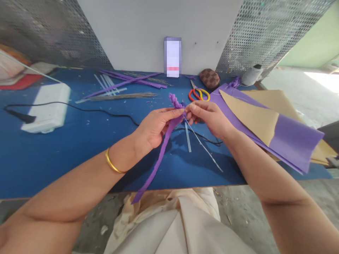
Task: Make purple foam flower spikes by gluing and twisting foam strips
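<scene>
My left hand (155, 126) and my right hand (206, 118) meet over the middle of the blue table (79, 155), both pinched on a purple paper strip (159, 157). The strip's upper end is wound into a twisted spiral (175, 100) rising above my fingertips. Its loose tail hangs down past the table's front edge toward my lap. A thin wire stem (203, 150) runs from my right fingers down and to the right. A gold bangle (113, 164) is on my left wrist.
Purple and tan paper sheets (278, 127) lie at the right. Red and yellow scissors (198, 94), a checkered pouch (209, 78) and a white roll (251, 74) sit behind. Strips and wires (124, 88) lie at the back; a white power strip (47, 106) with black cable at left.
</scene>
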`<state>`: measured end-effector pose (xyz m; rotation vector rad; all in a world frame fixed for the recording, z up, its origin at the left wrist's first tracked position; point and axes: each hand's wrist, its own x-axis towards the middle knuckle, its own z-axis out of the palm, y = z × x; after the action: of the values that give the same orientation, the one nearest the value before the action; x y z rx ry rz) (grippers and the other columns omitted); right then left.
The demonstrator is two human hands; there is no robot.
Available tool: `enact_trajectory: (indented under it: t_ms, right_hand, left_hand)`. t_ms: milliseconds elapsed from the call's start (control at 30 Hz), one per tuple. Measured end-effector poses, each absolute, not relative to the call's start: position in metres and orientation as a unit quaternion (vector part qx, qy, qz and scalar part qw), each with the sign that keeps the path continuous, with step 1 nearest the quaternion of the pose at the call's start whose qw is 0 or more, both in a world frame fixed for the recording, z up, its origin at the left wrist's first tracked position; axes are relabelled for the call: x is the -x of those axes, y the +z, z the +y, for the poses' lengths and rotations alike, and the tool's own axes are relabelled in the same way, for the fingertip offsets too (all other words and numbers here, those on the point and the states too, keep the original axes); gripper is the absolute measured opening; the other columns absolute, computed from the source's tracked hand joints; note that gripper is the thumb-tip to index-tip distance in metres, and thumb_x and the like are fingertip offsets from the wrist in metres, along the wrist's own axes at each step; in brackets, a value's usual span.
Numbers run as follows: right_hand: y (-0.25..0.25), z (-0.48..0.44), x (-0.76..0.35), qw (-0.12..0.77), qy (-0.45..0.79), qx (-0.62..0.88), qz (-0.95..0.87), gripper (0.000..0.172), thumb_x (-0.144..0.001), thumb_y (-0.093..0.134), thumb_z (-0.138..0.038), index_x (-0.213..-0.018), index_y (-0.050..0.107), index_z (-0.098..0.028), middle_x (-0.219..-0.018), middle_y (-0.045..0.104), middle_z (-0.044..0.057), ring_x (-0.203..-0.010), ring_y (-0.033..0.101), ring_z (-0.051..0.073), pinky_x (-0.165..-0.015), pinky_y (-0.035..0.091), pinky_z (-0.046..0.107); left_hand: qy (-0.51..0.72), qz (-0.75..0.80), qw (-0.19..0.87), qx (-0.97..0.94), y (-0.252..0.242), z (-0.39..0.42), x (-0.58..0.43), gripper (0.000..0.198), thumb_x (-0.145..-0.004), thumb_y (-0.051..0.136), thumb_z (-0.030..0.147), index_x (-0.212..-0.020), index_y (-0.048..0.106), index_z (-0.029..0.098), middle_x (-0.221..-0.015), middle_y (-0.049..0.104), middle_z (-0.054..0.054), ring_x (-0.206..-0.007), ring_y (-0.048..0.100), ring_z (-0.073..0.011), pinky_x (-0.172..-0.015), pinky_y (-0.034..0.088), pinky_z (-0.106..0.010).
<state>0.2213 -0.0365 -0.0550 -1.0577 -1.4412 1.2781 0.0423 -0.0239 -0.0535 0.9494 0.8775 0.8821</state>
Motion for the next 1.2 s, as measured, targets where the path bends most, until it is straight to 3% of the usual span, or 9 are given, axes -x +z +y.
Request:
enact_trajectory:
  t_ms: [133, 300, 400, 533, 633, 700, 767, 1033, 1200]
  right_hand:
    - [-0.051, -0.041, -0.220, 0.364, 0.543, 0.428, -0.623, 0.027, -0.077, 0.076, -0.039, -0.078, 0.066, -0.014, -0.063, 0.064, -0.001, -0.050, 0.059, 0.009, -0.049, 0.044, 0.021]
    - [-0.052, -0.044, -0.218, 0.363, 0.549, 0.441, -0.611, 0.022, -0.079, 0.071, -0.035, -0.077, 0.068, -0.013, -0.053, 0.057, -0.004, -0.034, 0.045, 0.006, -0.036, 0.033, 0.020]
    - [-0.053, -0.039, -0.221, 0.354, 0.530, 0.444, -0.630, 0.028, -0.084, 0.064, -0.041, -0.079, 0.068, -0.013, -0.058, 0.061, -0.001, -0.040, 0.052, 0.008, -0.041, 0.038, 0.021]
    - [-0.058, -0.025, -0.238, 0.337, 0.297, 0.552, -0.702, 0.024, -0.089, 0.051, -0.028, -0.097, 0.067, -0.014, -0.084, 0.070, 0.008, -0.072, 0.065, 0.018, -0.062, 0.048, 0.028]
    - [-0.065, -0.018, -0.250, 0.135, 0.049, 0.594, -0.791, 0.038, -0.077, 0.056, -0.013, -0.114, 0.063, -0.012, -0.118, 0.063, 0.017, -0.104, 0.061, 0.030, -0.085, 0.046, 0.039]
    - [-0.071, -0.016, -0.252, 0.024, -0.005, 0.582, -0.813, 0.046, -0.076, 0.054, -0.010, -0.122, 0.059, -0.011, -0.125, 0.058, 0.019, -0.107, 0.059, 0.032, -0.086, 0.045, 0.040]
    - [-0.076, -0.016, -0.250, -0.016, -0.035, 0.579, -0.815, 0.048, -0.077, 0.049, -0.008, -0.124, 0.057, -0.012, -0.123, 0.058, 0.019, -0.102, 0.060, 0.030, -0.082, 0.044, 0.038]
    - [-0.087, -0.009, -0.250, 0.006, -0.061, 0.575, -0.816, 0.042, -0.076, 0.048, -0.009, -0.117, 0.055, -0.011, -0.117, 0.057, 0.018, -0.085, 0.060, 0.025, -0.069, 0.042, 0.035]
    - [-0.079, 0.001, -0.278, 0.233, -0.076, 0.639, -0.729, 0.028, -0.077, 0.054, -0.019, -0.104, 0.057, -0.015, -0.103, 0.059, 0.015, -0.085, 0.057, 0.026, -0.069, 0.043, 0.035]
  left_hand:
    - [0.409, 0.395, 0.715, -0.408, -0.056, -0.014, -0.038, 0.019, -0.063, 0.084, 0.030, -0.078, 0.075, 0.021, -0.083, 0.075, -0.002, -0.075, 0.068, -0.0147, -0.070, 0.053, -0.023]
    - [0.388, 0.368, 0.737, -0.413, -0.058, -0.012, -0.036, 0.023, -0.063, 0.084, 0.031, -0.082, 0.076, 0.021, -0.072, 0.073, 0.001, -0.066, 0.065, -0.0121, -0.068, 0.052, -0.023]
    - [0.399, 0.368, 0.729, -0.417, -0.055, -0.012, -0.036, 0.020, -0.064, 0.084, 0.029, -0.080, 0.077, 0.020, -0.075, 0.074, 0.000, -0.070, 0.065, -0.0118, -0.070, 0.051, -0.022]
    - [0.419, 0.398, 0.718, -0.388, -0.050, -0.007, -0.035, 0.015, -0.064, 0.083, 0.025, -0.076, 0.076, 0.021, -0.077, 0.074, 0.001, -0.066, 0.063, -0.0091, -0.065, 0.050, -0.018]
    - [0.426, 0.433, 0.717, -0.341, -0.046, -0.005, -0.034, 0.015, -0.063, 0.083, 0.024, -0.076, 0.076, 0.021, -0.070, 0.072, 0.003, -0.058, 0.059, -0.0072, -0.057, 0.048, -0.018]
    - [0.430, 0.451, 0.716, -0.316, -0.044, -0.004, -0.034, 0.016, -0.062, 0.084, 0.023, -0.076, 0.076, 0.021, -0.067, 0.071, 0.003, -0.056, 0.058, -0.0070, -0.054, 0.047, -0.018]
    - [0.431, 0.457, 0.715, -0.308, -0.043, -0.004, -0.033, 0.019, -0.061, 0.085, 0.024, -0.077, 0.075, 0.021, -0.066, 0.070, 0.004, -0.054, 0.058, -0.0066, -0.052, 0.047, -0.019]
    - [0.447, 0.424, 0.739, -0.273, -0.047, 0.000, -0.032, 0.013, -0.067, 0.082, 0.022, -0.076, 0.075, 0.017, -0.060, 0.066, 0.003, -0.052, 0.057, -0.0064, -0.046, 0.042, -0.017]
    - [0.482, 0.427, 0.727, -0.239, -0.043, 0.005, -0.031, 0.007, -0.077, 0.074, 0.020, -0.075, 0.073, 0.013, -0.054, 0.063, 0.002, -0.047, 0.054, -0.0071, -0.043, 0.039, -0.019]
